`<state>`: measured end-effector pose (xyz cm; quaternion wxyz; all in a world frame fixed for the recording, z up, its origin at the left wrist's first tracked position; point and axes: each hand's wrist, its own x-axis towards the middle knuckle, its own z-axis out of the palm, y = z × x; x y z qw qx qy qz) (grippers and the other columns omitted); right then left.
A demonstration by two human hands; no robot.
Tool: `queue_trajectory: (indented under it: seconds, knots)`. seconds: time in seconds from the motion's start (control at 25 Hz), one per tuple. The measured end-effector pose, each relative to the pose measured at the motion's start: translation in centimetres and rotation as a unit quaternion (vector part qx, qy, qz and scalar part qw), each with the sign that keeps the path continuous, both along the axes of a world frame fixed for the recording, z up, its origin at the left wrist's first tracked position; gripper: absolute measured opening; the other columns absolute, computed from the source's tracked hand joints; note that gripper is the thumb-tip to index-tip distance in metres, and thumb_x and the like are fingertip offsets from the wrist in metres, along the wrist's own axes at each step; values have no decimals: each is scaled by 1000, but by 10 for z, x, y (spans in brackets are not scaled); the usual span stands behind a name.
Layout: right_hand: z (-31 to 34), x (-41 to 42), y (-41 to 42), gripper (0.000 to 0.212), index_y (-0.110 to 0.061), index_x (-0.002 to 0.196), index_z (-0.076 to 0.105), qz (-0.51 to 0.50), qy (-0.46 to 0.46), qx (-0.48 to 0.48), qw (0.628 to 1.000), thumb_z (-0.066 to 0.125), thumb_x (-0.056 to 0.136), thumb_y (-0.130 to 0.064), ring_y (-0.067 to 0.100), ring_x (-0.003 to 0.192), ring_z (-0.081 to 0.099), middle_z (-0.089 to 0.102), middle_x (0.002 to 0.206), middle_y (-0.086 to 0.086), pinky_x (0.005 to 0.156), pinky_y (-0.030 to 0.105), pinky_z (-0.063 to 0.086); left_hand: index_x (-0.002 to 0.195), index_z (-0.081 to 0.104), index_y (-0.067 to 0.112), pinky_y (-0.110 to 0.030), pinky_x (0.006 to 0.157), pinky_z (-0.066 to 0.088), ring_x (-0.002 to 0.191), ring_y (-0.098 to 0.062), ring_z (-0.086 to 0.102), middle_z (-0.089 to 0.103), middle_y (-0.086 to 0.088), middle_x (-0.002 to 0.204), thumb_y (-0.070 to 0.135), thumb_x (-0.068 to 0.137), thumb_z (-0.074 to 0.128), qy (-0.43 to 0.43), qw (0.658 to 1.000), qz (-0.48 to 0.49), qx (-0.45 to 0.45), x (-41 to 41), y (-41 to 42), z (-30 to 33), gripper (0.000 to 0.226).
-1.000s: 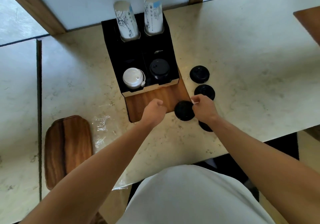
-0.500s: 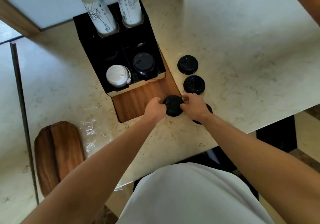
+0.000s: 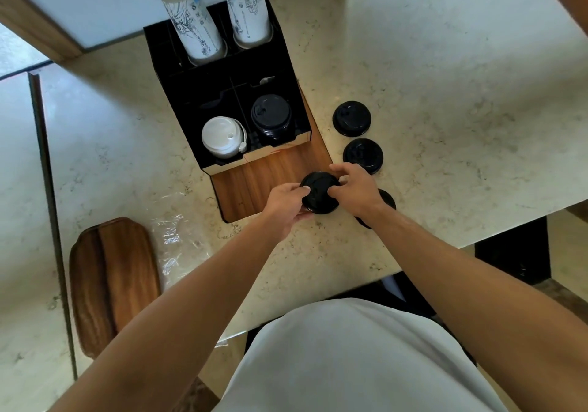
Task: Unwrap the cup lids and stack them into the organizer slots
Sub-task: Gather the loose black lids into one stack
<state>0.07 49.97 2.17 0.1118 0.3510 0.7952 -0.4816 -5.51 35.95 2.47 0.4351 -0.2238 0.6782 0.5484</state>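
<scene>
While I hold a black lid [image 3: 319, 192] between both hands, it sits just above the wooden front ledge [image 3: 264, 185] of the organizer [image 3: 178, 71], at the ledge's right end. My left hand [image 3: 286, 203] grips the lid's left edge, thumb on top and fingers curled beneath. My right hand [image 3: 356, 188] grips the right edge, fingers bent narrow over the rim. The lid is tilted slightly toward me.

Three more black lids lie on the counter [image 3: 445, 93] to the right of the organizer, in a rough line running toward me: the far lid [image 3: 351, 118], the middle lid [image 3: 362, 155] and the near lid [image 3: 386, 200]. The near lid is mostly hidden behind my right wrist. The far and middle lids lie close together but apart.

In the organizer, the front left slot holds a stack of white lids [image 3: 222, 137], leaning left. The front right slot holds a stack of black lids [image 3: 271, 115], upright. Two tall sleeves of paper cups [image 3: 191, 20] stand in the rear slots.

A crumpled clear wrapper [image 3: 178, 246] lies on the counter to the left of my left forearm, touching a wooden board [image 3: 111, 281] at the counter's near left edge.
</scene>
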Motion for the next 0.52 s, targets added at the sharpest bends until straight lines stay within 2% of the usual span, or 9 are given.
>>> queue_trajectory:
  seconds: [0.24,0.4,0.52]
  knots:
    - [9,-5,-3,53,-18,142,57,-43,37,-34,998,73,92,-10,20,122,60,61,135,1,106,42,53,123,61,-3,-41,79,63,109,-34,70,70,-21,118,4,103,53,-67,985,93,127,4,-23,16,23]
    - [4,-5,-8,48,-17,141,56,-97,-5,-138,986,70,95,-22,26,121,63,61,135,6,98,45,59,123,63,-4,-44,85,63,105,-33,73,73,-21,113,2,102,55,-73,975,134,163,8,-38,15,23]
    - [2,-3,-12,39,-17,134,60,-96,-2,-186,978,70,96,-20,28,116,67,65,132,8,91,41,63,125,62,-3,-44,88,61,107,-34,73,74,-21,113,4,101,57,-76,970,149,175,10,-43,11,25]
